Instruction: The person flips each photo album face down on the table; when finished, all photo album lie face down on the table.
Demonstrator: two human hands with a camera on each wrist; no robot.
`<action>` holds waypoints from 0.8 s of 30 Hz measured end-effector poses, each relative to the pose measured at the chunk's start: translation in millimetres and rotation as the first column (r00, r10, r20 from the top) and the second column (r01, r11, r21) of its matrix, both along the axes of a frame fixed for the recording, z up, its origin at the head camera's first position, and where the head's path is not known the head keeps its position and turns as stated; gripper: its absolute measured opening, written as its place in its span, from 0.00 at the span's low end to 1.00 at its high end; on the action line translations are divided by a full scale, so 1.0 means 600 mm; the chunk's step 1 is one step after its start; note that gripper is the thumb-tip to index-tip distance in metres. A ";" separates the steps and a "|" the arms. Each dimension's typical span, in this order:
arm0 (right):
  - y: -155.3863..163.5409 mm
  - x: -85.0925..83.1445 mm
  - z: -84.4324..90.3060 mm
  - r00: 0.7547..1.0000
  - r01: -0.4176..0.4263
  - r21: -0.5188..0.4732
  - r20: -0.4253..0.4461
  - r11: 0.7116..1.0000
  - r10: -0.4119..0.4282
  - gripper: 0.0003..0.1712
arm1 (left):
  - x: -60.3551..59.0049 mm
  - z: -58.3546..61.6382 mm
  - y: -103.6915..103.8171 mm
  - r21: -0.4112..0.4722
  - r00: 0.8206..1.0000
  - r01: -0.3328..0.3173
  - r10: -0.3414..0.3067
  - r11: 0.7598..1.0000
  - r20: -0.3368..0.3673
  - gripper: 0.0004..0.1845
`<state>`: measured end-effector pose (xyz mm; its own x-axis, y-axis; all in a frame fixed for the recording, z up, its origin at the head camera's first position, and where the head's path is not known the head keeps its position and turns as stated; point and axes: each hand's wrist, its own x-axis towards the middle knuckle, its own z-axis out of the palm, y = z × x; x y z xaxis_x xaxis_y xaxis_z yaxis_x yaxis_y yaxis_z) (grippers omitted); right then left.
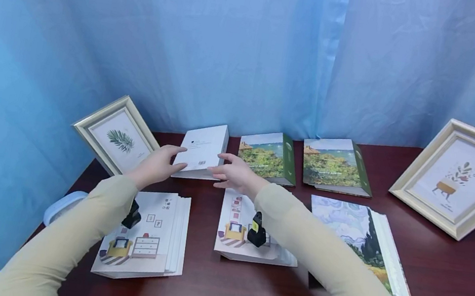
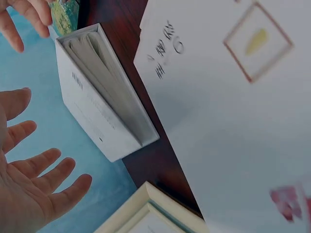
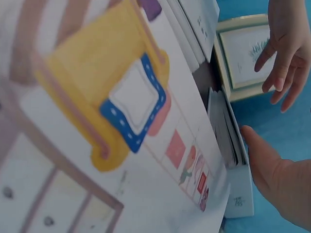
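A white photo album [image 1: 201,149] with small print and a barcode lies at the back of the table; its page edges show in the left wrist view. My left hand [image 1: 158,165] hovers by the album's left side, thumb and fingers spread, holding nothing. On the right side is my right hand [image 1: 239,174], fingers apart and likewise holding nothing. In the left wrist view, a gap shows between my left fingers [image 2: 63,191] and the album [image 2: 97,109]. My right thumb [image 3: 252,138] overlaps the album's edge in the right wrist view.
Two green landscape albums [image 1: 264,154] [image 1: 333,165] lie at the back. Nearer are two room-picture albums [image 1: 161,223] [image 1: 233,209] and a cypress-painting album [image 1: 341,222]. Frames stand left [image 1: 116,137] and right [image 1: 458,178]. A whitish object [image 1: 60,203] sits at the left edge. Blue curtain [image 1: 235,40] hangs behind.
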<state>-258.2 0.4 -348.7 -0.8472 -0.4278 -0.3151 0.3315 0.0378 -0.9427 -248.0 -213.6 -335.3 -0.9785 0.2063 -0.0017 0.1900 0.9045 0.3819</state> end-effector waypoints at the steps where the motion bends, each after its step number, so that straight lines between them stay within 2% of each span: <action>1: -0.001 0.004 0.002 1.000 -0.014 0.004 0.004 1.000 0.014 0.39 | 0.003 0.001 -0.005 0.003 1.000 0.000 0.000 1.000 0.000 0.29; 7: -0.006 0.031 0.013 0.994 -0.110 0.029 0.027 0.993 0.109 0.40 | 0.025 0.004 -0.040 0.035 1.000 -0.004 0.004 0.999 0.016 0.33; 11: -0.010 0.050 0.017 0.982 -0.190 0.071 0.011 0.979 0.189 0.42 | 0.045 0.003 -0.060 0.033 0.999 -0.014 0.013 0.999 0.044 0.37; 19: -0.021 0.094 0.020 0.933 -0.317 0.260 -0.086 0.912 0.349 0.46 | 0.093 -0.006 -0.088 0.002 0.997 -0.013 0.013 1.000 0.072 0.44; 24: -0.027 0.117 0.015 0.912 -0.355 0.308 -0.094 0.883 0.399 0.45 | 0.117 -0.015 -0.100 -0.034 0.992 -0.041 0.045 0.999 0.117 0.46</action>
<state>-188.2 -15.9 -339.6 -0.6859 -0.6379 -0.3503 0.0948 0.3989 -0.9121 -177.7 -273.6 -344.2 -0.9791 0.1617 -0.1233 0.1058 0.9229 0.3703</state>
